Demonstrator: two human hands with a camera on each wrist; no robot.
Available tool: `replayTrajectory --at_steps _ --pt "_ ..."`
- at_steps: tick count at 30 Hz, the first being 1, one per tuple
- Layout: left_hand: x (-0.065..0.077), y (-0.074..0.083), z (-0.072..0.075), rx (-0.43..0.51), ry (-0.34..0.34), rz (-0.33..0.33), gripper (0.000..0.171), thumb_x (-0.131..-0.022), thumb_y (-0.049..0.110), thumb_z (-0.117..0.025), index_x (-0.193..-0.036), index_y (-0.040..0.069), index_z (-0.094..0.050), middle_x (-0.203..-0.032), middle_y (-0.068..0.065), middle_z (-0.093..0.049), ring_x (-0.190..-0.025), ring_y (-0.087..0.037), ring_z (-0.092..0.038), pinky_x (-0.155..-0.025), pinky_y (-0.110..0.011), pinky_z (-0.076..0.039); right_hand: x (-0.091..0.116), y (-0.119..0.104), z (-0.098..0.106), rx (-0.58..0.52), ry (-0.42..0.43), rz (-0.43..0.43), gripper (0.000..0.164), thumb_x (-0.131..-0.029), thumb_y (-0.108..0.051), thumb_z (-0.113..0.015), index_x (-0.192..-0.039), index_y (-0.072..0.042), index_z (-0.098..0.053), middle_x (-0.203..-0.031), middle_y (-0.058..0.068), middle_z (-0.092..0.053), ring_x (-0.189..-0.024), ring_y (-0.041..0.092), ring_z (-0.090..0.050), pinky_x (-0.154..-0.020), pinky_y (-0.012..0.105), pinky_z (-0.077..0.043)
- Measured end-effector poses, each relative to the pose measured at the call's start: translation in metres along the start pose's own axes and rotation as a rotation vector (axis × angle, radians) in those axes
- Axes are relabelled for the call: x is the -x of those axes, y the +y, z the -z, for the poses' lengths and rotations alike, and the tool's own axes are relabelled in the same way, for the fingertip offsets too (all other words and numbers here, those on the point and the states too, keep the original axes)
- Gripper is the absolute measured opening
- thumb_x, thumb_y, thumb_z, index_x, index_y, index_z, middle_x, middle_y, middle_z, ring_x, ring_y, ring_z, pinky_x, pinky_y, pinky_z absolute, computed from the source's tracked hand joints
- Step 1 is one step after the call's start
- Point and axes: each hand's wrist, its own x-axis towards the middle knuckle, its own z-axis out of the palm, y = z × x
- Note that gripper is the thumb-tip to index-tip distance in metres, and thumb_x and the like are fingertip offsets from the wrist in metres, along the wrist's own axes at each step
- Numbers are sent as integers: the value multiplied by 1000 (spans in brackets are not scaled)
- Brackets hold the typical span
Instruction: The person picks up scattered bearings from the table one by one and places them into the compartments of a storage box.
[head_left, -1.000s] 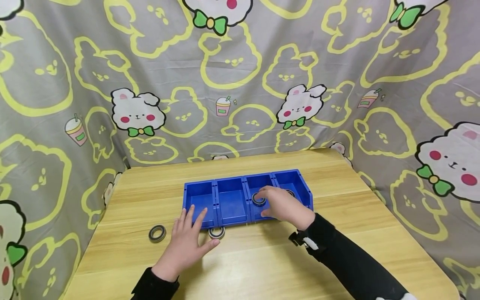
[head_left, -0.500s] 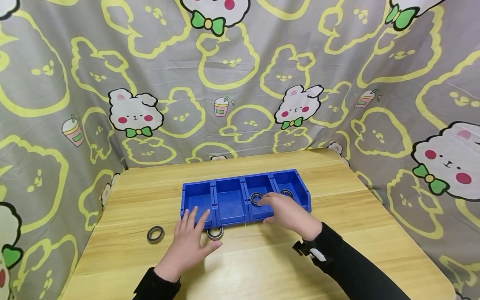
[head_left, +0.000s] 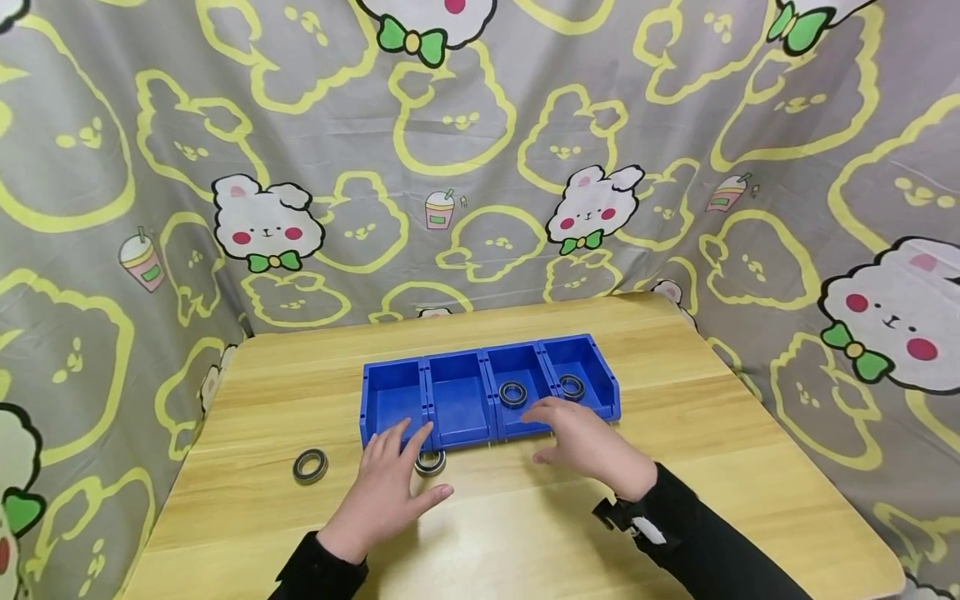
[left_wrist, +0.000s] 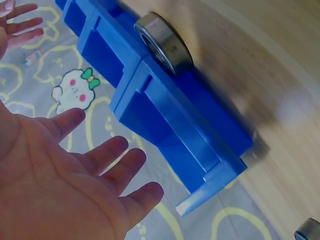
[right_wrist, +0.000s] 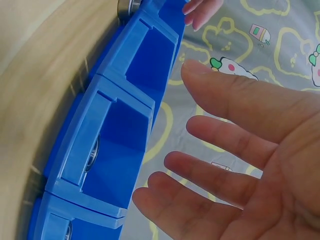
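A row of joined blue bins (head_left: 460,439) stands on the wooden table. One ball bearing (head_left: 513,394) lies in the third bin from the left, another bearing (head_left: 572,387) in the rightmost one. My right hand (head_left: 596,446) hovers at the front of these two bins, fingers loosely bent and holding nothing. My left hand (head_left: 386,492) is spread in front of the left bins, its palm bare in the left wrist view. Just beyond its thumb, a bearing (head_left: 431,463) sits against the bins' front edge, partly covered by the hand in the head view. Farther left lies a bearing (head_left: 310,466).
The table (head_left: 247,400) has rounded corners. A grey patterned curtain (head_left: 465,150) hangs behind it and along both sides. In the head view, the two left bins show bare blue floors. Black sleeves cover both forearms.
My right hand has drawn back from the third bin toward the front right, leaving the bearing lying there. The left hand has shifted slightly right and toward me.
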Motion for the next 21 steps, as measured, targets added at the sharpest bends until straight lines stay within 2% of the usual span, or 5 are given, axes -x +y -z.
replayTrajectory --at_steps 6,13,21 --pt "-2 3 -4 19 -15 -24 88 -86 63 -67 -155 17 -38 -157 -20 -34 -145 -43 -26 -118 -63 -12 7 -1 1 -7 -1 5 50 -78 -19 -87 -124 -7 -70 -127 10 -65 -120 31 -60 -99 46 -51" --pt "-3 5 -7 11 -41 -39 85 -87 62 -67 -153 15 -42 -153 -20 -39 -141 -45 -32 -114 -67 -22 7 1 -2 -31 -8 14 51 -79 -19 -86 -124 -7 -69 -127 10 -65 -120 32 -60 -100 48 -50" --pt "-2 3 -13 -6 -61 -65 81 -87 64 -65 -148 14 -49 -144 -17 -49 -136 -41 -40 -112 -64 -27 5 1 -6 -40 -17 19 51 -78 -19 -87 -124 -6 -69 -128 12 -64 -120 34 -60 -100 50 -49"
